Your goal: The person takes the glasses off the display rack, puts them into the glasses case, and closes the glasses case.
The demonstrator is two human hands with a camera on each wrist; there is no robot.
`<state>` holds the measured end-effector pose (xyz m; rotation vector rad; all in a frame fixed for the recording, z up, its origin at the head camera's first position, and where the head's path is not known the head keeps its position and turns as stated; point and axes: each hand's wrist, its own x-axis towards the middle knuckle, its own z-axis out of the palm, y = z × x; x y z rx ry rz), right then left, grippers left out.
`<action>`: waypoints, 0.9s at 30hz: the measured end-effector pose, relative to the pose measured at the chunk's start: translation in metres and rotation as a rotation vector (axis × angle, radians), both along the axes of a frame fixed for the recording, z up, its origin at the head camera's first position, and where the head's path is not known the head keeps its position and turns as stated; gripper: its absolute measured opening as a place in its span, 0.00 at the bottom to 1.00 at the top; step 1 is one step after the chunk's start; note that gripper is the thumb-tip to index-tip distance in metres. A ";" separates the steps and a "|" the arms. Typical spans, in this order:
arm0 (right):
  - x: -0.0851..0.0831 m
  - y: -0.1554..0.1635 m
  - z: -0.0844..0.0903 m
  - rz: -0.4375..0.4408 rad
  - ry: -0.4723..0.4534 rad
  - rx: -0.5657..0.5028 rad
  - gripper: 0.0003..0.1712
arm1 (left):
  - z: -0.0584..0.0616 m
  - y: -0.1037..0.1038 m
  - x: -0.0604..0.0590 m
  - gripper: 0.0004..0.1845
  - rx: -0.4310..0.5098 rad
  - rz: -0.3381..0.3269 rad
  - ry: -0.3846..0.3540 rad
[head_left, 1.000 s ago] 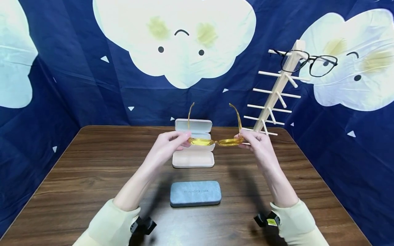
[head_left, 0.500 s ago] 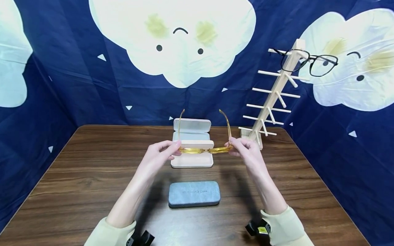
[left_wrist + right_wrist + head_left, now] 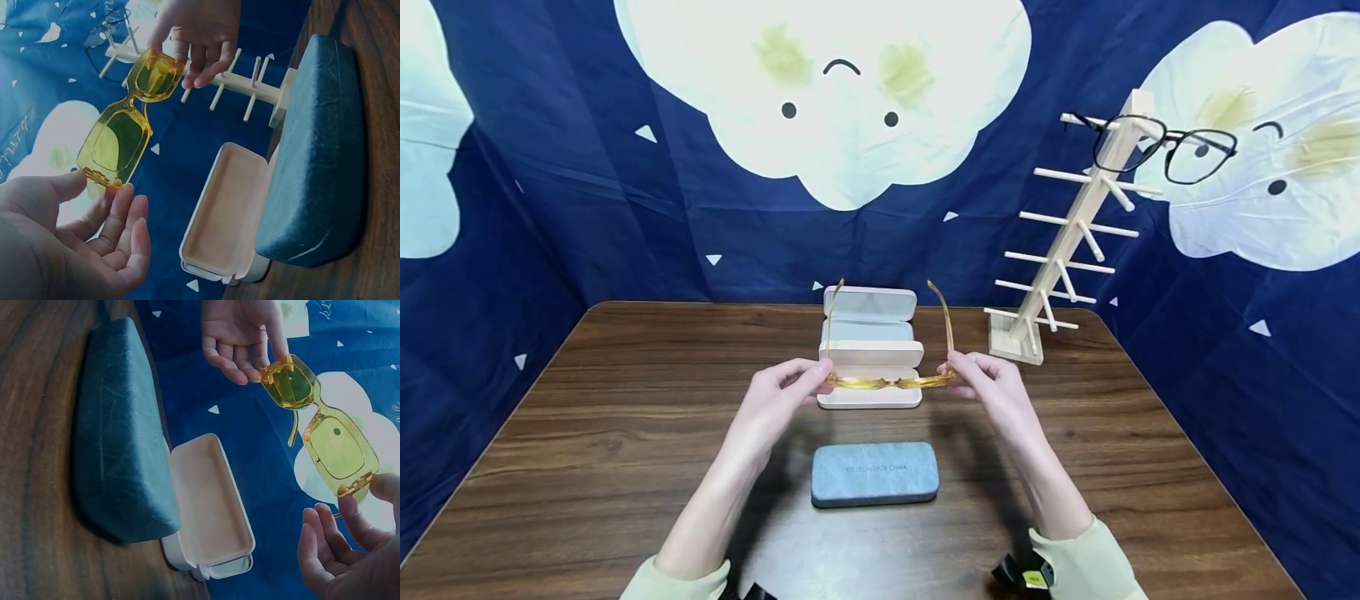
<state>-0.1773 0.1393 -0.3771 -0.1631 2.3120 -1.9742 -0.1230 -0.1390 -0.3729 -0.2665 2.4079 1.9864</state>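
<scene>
Your left hand (image 3: 782, 392) reaches in from the near edge, palm inward, thumb and fingertips pinching the left end of the yellow glasses (image 3: 865, 384). You have these raised above the tabletop (image 3: 587, 467), in front of the open pale cases (image 3: 868, 401) near its far edge. The frame is clear yellow with rectangular yellow-tinted lenses; both temples are unfolded and point toward the far edge. Nearer you, the closed blue case (image 3: 875, 477) lies flat, dark small lettering across its lid; you can make out "FOR", but the rest is too blurred. Your right hand (image 3: 988, 382) mirrors the left, well apart from it, clamping the other end between thumb and fingers. Its black wrist unit (image 3: 1022, 575) bears a yellow label, the print too small to read. Right of that hand, near the far right corner, the wooden stand (image 3: 1067, 237) holds black-framed glasses (image 3: 1174, 138) on its top peg.
</scene>
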 end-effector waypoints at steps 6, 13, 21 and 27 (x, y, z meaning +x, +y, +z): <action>-0.001 -0.002 -0.004 0.023 -0.010 -0.001 0.22 | -0.003 -0.002 0.000 0.24 -0.011 0.009 0.003; -0.001 0.000 -0.010 0.064 -0.037 -0.010 0.18 | -0.005 -0.001 0.001 0.22 -0.027 0.015 0.007; 0.000 0.000 -0.011 0.072 -0.036 -0.075 0.16 | -0.010 0.005 0.002 0.21 -0.025 0.055 0.035; 0.001 -0.003 -0.013 0.062 -0.033 -0.134 0.16 | -0.013 0.010 0.003 0.19 -0.058 0.102 0.051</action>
